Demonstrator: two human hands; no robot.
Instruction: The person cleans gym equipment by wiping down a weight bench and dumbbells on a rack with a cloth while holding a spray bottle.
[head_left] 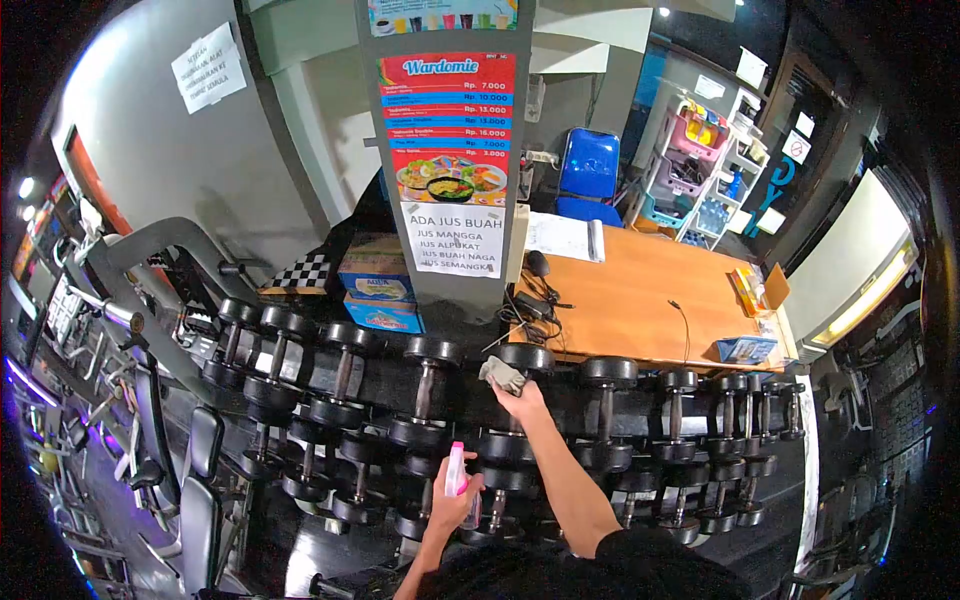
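My left hand [453, 497] is wrapped round a spray bottle [458, 468] with a pink and white top, held upright in front of the dumbbell rack. In my right hand [522, 400] is a crumpled grey cloth [501, 374]. The cloth lies against or just over the near side of a black dumbbell head [525, 357] on the upper row; whether it touches cannot be made out. My right forearm covers part of that dumbbell's handle. To the left of the cloth rests another dumbbell [424, 390] with a metal handle.
Several dumbbells fill two rows of the rack, such as one at the right [606, 415]. Behind it stand a wooden desk [640, 290] with cables and papers, a pillar with a menu poster [445, 130], and a blue chair [590, 165]. Gym machines [200, 500] stand at the left.
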